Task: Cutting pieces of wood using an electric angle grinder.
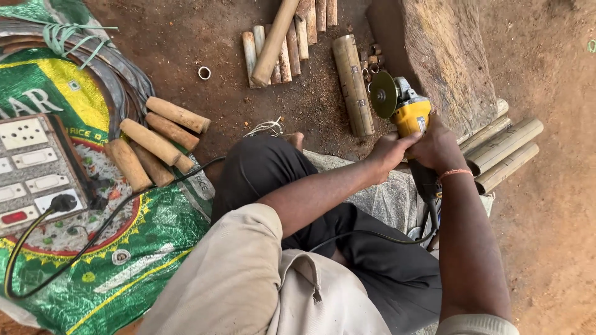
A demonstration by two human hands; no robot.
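A yellow angle grinder (406, 110) with a round disc (383, 94) is held up in front of me, the disc facing left. My right hand (439, 147) wraps around the grinder's body from behind. My left hand (390, 152) touches the grinder's lower side, fingers curled against it. The grinder's black cord (372, 234) loops down across my dark trousers. A short bamboo piece (352, 84) lies on the dirt just left of the disc.
Cut bamboo lengths lie at top centre (282, 43), on the left (155, 146) and at the right (506, 149). A big wooden block (437, 56) stands beyond the grinder. A switchboard with a plug (34, 167) rests on a green sack (124, 267). A small metal ring (204, 72) lies on the dirt.
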